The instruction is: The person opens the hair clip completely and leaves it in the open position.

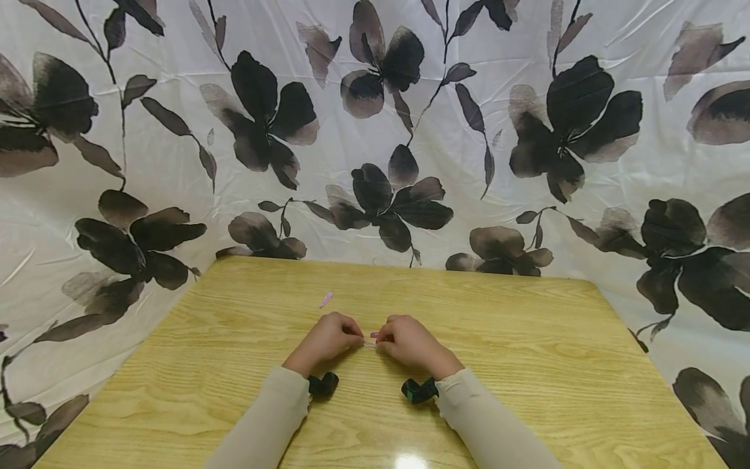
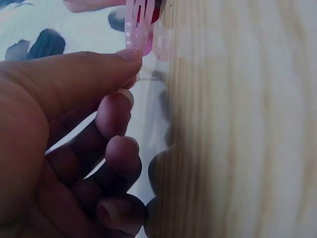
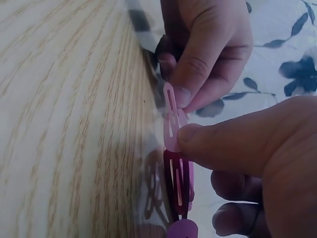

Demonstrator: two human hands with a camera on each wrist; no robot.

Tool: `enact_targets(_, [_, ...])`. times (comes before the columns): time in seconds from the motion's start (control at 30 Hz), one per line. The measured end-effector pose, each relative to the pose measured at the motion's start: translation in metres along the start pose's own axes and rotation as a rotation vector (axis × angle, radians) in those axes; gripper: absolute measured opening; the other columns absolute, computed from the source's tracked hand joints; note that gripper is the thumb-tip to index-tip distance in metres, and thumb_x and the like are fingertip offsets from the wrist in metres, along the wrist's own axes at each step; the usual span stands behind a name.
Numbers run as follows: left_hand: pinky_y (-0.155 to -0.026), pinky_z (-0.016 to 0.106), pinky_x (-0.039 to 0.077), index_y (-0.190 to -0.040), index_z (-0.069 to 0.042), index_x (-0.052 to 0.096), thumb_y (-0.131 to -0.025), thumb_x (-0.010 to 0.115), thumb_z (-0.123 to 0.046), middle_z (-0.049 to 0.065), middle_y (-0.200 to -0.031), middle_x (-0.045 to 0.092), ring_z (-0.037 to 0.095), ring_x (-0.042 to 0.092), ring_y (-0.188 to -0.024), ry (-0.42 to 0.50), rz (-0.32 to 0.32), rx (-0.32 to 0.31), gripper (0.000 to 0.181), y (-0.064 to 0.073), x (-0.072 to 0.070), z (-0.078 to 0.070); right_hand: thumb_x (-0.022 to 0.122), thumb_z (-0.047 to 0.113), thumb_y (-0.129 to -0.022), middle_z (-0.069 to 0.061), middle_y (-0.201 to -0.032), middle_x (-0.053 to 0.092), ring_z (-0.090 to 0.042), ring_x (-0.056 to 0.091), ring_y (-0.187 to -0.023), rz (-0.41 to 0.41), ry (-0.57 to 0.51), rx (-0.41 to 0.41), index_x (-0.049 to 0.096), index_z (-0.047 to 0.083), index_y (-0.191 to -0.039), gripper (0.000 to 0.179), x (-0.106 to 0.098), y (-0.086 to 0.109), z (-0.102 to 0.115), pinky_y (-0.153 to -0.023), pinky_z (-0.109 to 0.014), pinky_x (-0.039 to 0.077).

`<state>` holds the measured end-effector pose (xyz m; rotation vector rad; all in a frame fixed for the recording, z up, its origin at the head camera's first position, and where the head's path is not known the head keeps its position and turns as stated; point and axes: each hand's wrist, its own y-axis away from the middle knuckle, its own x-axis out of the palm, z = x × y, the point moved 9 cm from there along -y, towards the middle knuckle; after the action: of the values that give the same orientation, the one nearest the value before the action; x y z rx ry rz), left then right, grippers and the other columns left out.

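My left hand point(image 1: 329, 340) and right hand point(image 1: 411, 344) meet over the middle of the table, fingertips close together. Between them is a light pink snap hair clip point(image 3: 171, 124). The left thumb and fingertip pinch one end, and the right thumb presses on its other end, the finger behind largely hidden. A dark magenta hair clip point(image 3: 177, 183) sits right by the right fingertips, with a purple-pink clip point(image 3: 182, 229) at its end; whether these are joined or held, I cannot tell. Farther back, a pink hair clip point(image 1: 326, 299) lies alone on the table.
The wood-grain table point(image 1: 527, 365) carries all of this. Behind and beside it hangs a white cloth point(image 1: 328, 143) with dark flower prints. Dark wrist cameras point(image 1: 419, 391) are strapped below both hands.
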<state>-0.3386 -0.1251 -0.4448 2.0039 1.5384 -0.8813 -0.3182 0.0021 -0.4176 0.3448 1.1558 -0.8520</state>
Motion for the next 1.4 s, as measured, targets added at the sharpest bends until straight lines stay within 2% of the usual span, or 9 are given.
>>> enact_targets(0.37, [-0.075,0.033,0.05,-0.079,-0.02,0.074,-0.087,0.072,-0.018,-0.007,-0.08,0.07,0.009,0.059,-0.075,-0.014,0.003,0.004,0.008,0.0009,0.0025,-0.0016,0.069,0.017,-0.09,0.004,-0.077,0.06,-0.006,0.047,-0.067,-0.001,0.039,-0.014,0.078,0.013,-0.086,0.01,0.0028,-0.0008,-0.0009,-0.063,-0.02,0.041])
enact_targets(0.73, [-0.074,0.032,0.049,-0.079,-0.02,0.074,-0.086,0.073,-0.019,-0.007,-0.079,0.07,0.01,0.058,-0.074,-0.022,0.004,-0.007,0.008,0.0016,0.0024,-0.0009,0.069,0.017,-0.09,0.004,-0.078,0.06,-0.007,0.052,-0.069,0.005,0.034,-0.012,0.078,0.014,-0.087,0.01,0.0032,-0.0004,-0.0009,-0.065,-0.021,0.043])
enact_targets(1.4, [-0.075,0.032,0.049,-0.08,-0.02,0.075,-0.086,0.073,-0.02,-0.006,-0.083,0.07,0.01,0.058,-0.076,-0.013,0.03,-0.031,0.006,0.0022,0.0024,0.0025,0.07,0.019,-0.089,0.004,-0.079,0.06,-0.006,0.052,-0.068,0.008,0.05,-0.009,0.078,0.014,-0.088,0.009,0.0041,-0.0008,-0.0003,-0.066,-0.022,0.044])
